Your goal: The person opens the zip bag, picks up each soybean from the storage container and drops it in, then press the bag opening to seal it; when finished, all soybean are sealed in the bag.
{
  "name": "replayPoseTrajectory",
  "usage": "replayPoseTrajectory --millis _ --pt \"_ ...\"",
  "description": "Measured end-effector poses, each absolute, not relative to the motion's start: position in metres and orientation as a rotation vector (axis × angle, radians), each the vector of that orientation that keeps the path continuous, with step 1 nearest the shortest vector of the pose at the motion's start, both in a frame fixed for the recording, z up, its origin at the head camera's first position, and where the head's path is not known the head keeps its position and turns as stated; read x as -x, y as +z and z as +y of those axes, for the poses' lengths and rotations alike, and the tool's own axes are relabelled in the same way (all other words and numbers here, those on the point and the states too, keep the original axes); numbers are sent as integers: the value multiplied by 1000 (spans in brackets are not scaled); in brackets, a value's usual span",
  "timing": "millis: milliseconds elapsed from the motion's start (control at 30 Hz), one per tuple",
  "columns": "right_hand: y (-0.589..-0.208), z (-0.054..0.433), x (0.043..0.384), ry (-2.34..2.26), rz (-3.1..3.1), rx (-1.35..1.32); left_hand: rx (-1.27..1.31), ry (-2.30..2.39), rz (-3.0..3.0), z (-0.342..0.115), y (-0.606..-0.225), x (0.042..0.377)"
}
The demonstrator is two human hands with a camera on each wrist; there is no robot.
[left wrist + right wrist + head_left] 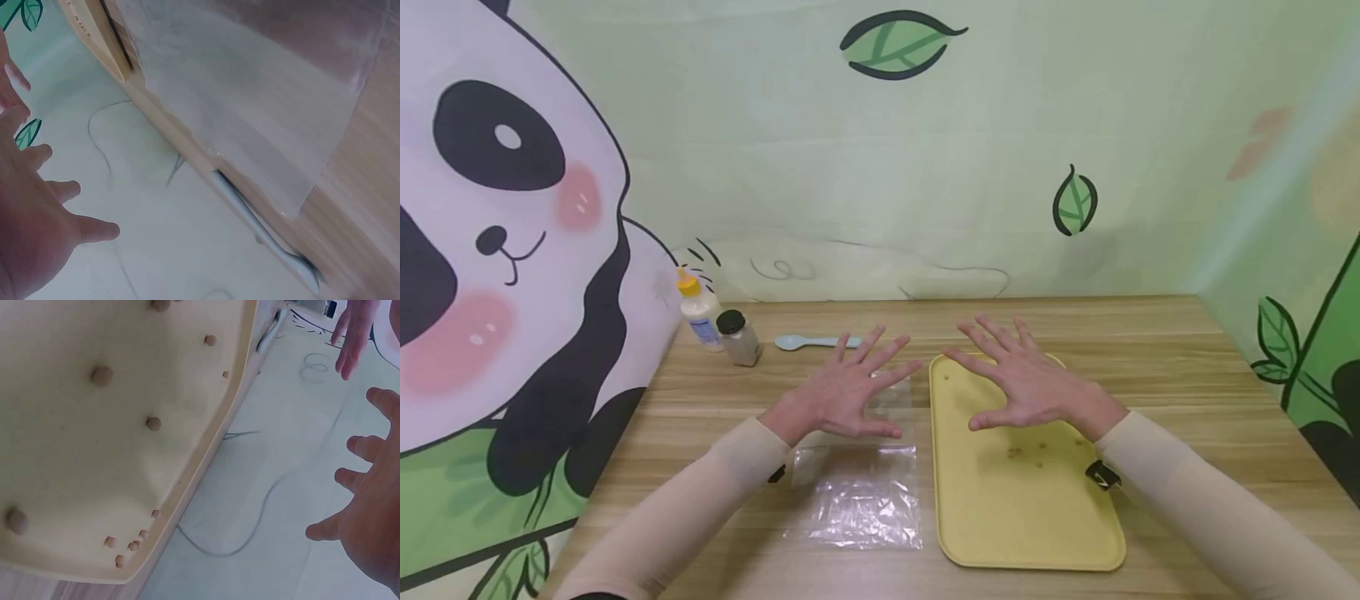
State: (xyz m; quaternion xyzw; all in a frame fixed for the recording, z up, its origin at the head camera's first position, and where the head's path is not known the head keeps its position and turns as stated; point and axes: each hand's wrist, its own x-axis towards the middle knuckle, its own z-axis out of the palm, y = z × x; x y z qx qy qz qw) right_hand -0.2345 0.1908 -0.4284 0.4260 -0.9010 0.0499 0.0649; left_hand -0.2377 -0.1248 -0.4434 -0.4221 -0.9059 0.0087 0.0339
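Observation:
In the head view my left hand [847, 397] hovers with fingers spread above a clear plastic bag [859, 500] lying flat on the table. My right hand [1036, 388], its fingers also spread, is over the far part of a yellow tray [1026, 529]. Both palms face down and neither holds anything. Small round tan balls [154, 423] lie scattered across the tray in the right wrist view, several of them gathered near one corner. Just beyond the left fingertips is a pale blue spoon [792, 342], partly covered by them in the head view.
A white squeeze bottle [703, 323] with a yellow cap stands at the back left of the wooden table [1195, 375]. Beside it is a small clear jar [742, 345] with a black lid. Behind the table rises a green printed backdrop [760, 167] with a panda and leaves.

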Motion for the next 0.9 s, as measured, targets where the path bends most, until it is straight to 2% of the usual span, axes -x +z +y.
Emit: replayPoseTrajectory --millis 900 --pt "-441 190 241 252 -2717 -1319 1246 -22 -2878 -141 -450 241"
